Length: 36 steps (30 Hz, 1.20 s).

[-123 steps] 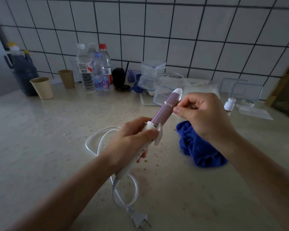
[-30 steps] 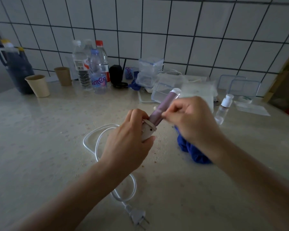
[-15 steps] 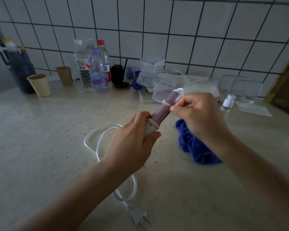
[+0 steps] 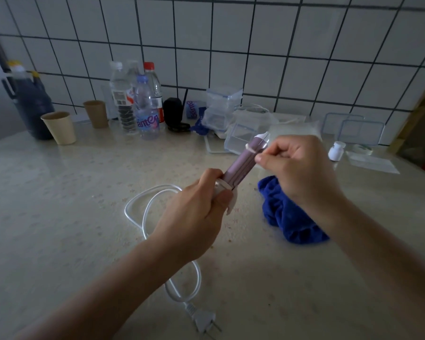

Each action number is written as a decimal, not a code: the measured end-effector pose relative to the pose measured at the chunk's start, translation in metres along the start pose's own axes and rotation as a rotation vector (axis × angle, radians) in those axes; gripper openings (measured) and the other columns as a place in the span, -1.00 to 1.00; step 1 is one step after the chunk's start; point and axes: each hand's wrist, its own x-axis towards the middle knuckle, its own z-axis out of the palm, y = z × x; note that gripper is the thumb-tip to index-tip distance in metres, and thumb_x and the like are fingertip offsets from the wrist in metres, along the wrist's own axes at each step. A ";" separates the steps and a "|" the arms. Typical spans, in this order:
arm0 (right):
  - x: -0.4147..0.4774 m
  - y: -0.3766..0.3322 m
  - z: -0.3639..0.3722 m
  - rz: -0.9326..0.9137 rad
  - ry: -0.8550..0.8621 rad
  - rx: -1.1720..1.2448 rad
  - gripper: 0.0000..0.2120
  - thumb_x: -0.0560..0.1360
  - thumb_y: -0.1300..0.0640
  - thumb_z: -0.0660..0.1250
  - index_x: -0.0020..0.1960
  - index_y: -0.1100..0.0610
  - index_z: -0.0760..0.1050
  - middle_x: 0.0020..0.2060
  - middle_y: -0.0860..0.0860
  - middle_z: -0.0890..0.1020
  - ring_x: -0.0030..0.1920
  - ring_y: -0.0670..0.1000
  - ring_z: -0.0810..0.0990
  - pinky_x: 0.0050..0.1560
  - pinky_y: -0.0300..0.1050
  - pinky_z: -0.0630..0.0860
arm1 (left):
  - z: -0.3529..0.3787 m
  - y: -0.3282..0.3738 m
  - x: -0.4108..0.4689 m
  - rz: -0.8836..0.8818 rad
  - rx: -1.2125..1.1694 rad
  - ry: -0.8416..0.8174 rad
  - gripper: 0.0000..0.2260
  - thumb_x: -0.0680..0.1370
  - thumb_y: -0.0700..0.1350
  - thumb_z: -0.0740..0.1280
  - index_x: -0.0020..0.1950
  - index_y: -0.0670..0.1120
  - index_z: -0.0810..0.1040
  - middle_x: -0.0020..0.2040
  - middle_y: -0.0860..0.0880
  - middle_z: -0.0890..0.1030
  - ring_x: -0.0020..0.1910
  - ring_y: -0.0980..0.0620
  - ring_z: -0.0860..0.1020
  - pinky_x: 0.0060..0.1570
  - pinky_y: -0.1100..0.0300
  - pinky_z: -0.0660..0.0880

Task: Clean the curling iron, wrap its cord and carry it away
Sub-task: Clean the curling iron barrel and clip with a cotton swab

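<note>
- Above the counter (image 4: pixel 59 204), the left hand (image 4: pixel 194 217) grips the curling iron (image 4: pixel 241 165) by its handle, barrel pointing to 1 o'clock.
- Right hand (image 4: pixel 297 168), fingers curled, pinches the barrel.
- Cord (image 4: pixel 199 278) trails toward 6 o'clock.

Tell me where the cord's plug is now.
Head view: the plug lies on the counter at bottom centre, at the end of the white cord, nearer the camera than the left hand.

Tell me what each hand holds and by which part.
The left hand grips the curling iron by its white handle, just below the purple barrel. The right hand pinches that barrel near its tip. The blue cloth lies unheld.
</note>
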 end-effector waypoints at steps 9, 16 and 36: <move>0.000 -0.003 0.000 -0.032 0.004 -0.016 -0.81 0.53 0.19 0.51 -0.25 0.14 0.65 -0.51 0.01 0.60 -0.53 0.03 0.44 -0.47 -0.08 0.39 | 0.002 -0.004 -0.001 -0.130 0.029 -0.042 -0.39 0.34 0.43 0.43 0.23 0.23 0.27 -0.16 0.17 0.53 -0.33 0.16 0.54 -0.46 0.33 0.38; -0.021 -0.013 0.018 -0.118 -0.250 0.008 -0.80 0.54 0.19 0.50 -0.25 0.09 0.63 -0.52 -0.06 0.53 -0.54 -0.14 0.38 -0.49 -0.26 0.35 | -0.001 -0.006 0.004 -0.188 -0.218 0.021 -0.58 0.43 0.12 0.50 0.15 0.19 0.34 -0.26 0.02 0.60 -0.42 0.19 0.58 -0.56 0.33 0.44; -0.009 -0.004 0.007 -0.107 -0.100 0.000 -0.82 0.53 0.19 0.51 -0.24 0.11 0.64 -0.51 -0.04 0.58 -0.55 -0.02 0.42 -0.51 -0.12 0.37 | -0.011 -0.002 0.006 -0.246 -0.680 -0.141 -0.63 0.54 0.10 0.40 0.27 -0.03 0.52 -0.19 -0.16 0.61 -0.47 -0.08 0.50 -0.52 0.09 0.43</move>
